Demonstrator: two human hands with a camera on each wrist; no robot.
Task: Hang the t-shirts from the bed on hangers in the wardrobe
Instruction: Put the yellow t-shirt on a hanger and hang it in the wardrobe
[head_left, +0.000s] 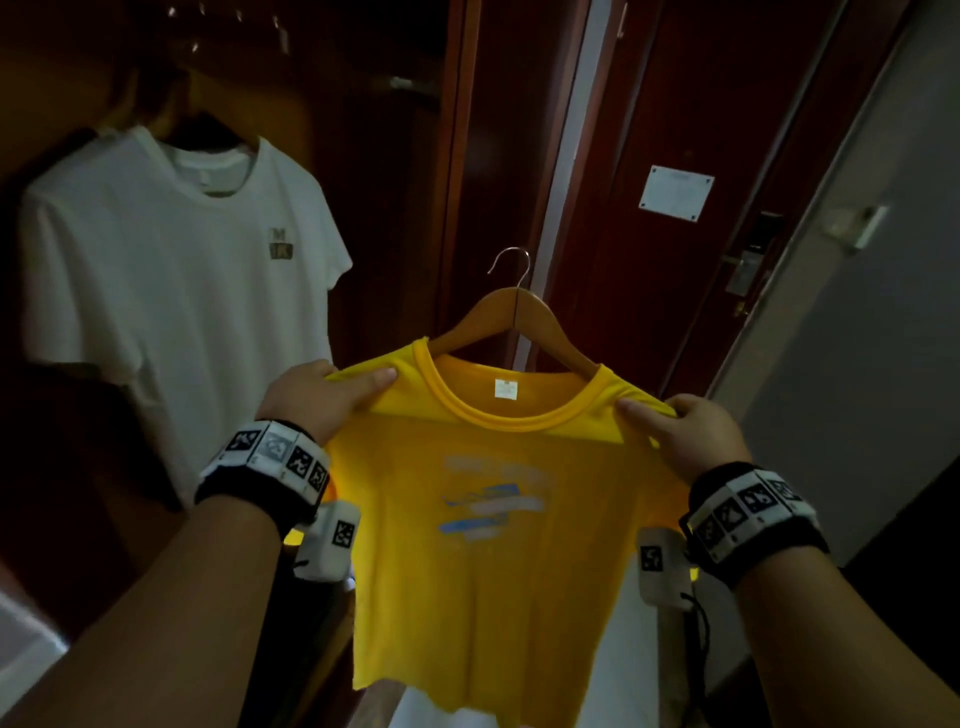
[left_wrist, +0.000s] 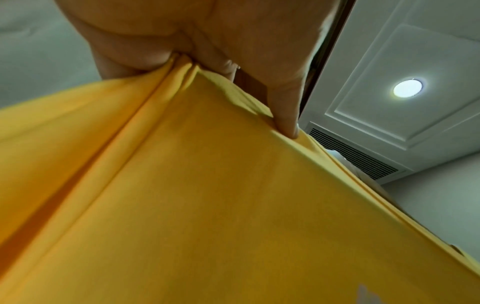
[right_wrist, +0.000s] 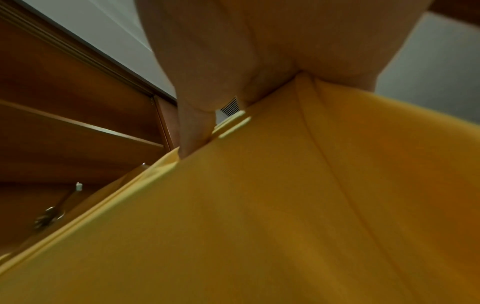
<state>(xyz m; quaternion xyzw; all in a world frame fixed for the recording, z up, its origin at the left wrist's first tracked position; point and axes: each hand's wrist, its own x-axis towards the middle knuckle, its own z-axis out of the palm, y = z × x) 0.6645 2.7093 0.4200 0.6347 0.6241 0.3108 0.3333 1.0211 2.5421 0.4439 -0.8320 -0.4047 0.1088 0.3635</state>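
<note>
A yellow t-shirt with a blue and white chest print hangs on a wooden hanger with a metal hook, held up in front of me. My left hand pinches the shirt's left shoulder, thumb on top. My right hand pinches the right shoulder the same way. The hanger's ends are hidden inside the shirt. In the left wrist view the yellow t-shirt fills the frame under my left hand. In the right wrist view my right hand grips the yellow t-shirt.
A white t-shirt hangs on a dark hanger inside the open wardrobe at left. The wardrobe's dark wooden door stands just behind the yellow shirt. Farther right is the room door with a lock plate and a grey wall.
</note>
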